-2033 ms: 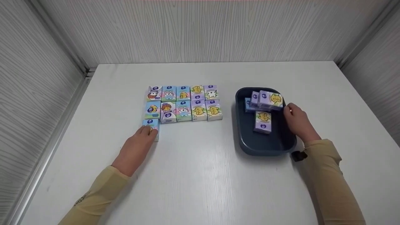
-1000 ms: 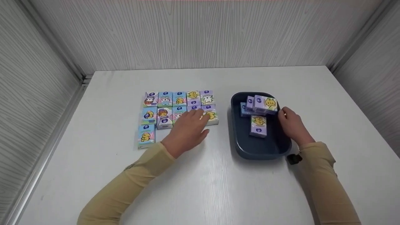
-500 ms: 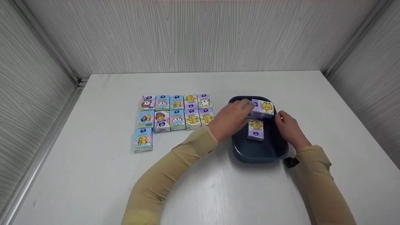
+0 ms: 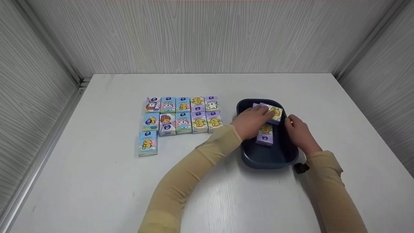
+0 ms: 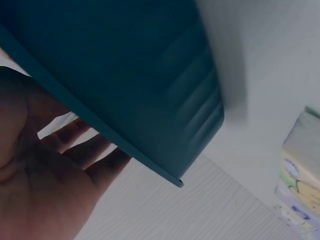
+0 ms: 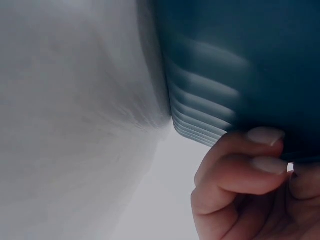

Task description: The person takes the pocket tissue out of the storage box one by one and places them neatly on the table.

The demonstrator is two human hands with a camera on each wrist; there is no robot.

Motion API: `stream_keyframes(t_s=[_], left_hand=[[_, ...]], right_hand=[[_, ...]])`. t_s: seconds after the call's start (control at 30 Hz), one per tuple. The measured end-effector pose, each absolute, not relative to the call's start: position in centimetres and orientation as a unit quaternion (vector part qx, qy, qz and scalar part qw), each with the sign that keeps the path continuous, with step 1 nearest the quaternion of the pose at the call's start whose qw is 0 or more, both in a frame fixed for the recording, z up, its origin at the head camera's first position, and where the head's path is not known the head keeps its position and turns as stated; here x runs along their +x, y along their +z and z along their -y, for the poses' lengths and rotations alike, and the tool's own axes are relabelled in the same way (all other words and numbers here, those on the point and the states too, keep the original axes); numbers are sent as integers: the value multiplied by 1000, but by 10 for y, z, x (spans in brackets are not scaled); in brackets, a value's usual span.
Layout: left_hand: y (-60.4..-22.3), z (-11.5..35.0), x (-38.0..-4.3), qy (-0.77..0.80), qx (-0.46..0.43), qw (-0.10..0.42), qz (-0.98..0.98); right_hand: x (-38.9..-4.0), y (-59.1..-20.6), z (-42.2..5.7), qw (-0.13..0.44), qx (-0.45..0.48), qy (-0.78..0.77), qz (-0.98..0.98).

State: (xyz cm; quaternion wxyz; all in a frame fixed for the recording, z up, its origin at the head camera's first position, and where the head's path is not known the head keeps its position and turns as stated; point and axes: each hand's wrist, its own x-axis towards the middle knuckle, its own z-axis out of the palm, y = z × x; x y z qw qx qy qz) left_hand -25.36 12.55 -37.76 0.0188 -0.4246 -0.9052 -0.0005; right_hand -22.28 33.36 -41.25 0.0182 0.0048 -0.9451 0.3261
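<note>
In the head view, my left hand (image 4: 250,123) reaches over the near-left rim of a dark blue plastic basin (image 4: 265,161). Its fingers lie extended across tissue packs inside, touching the stacked ones. A purple tissue pack with a yellow cartoon (image 4: 275,113) lies tilted on top of the pile. Another purple pack (image 4: 265,137) rests flat below it, partly under my hand. My right hand (image 4: 300,132) pinches the basin's right rim; the right wrist view shows its curled fingers (image 6: 235,170) against the outer wall. The left wrist view shows fingers passing beyond the rim, their tips hidden.
Left of the basin, tissue packs (image 4: 183,121) form two adjoining rows on the white table (image 4: 200,194). One blue pack (image 4: 148,143) begins a third row at the left. Wood-grain panels (image 4: 207,38) stand behind and on both sides.
My left hand has left the blue pack at the lower left, crossed the rows and entered the basin. The top pack has turned askew. My right hand keeps its hold on the rim.
</note>
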Motion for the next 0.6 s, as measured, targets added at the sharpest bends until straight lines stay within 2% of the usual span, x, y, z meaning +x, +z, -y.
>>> stream_keyframes(t_s=[0.27,0.43,0.6], left_hand=[[-381,-126,-251,-21,-377,-6,926],[-379,-129,-248,-56,-390,-20,919],[-379,-136,-248,-60,-403,-8,913]], right_hand=[[-223,-414,-333,29,11,324,945],[-224,-414,-332,32,13,323,946],[-223,-414,-332,29,14,323,946]])
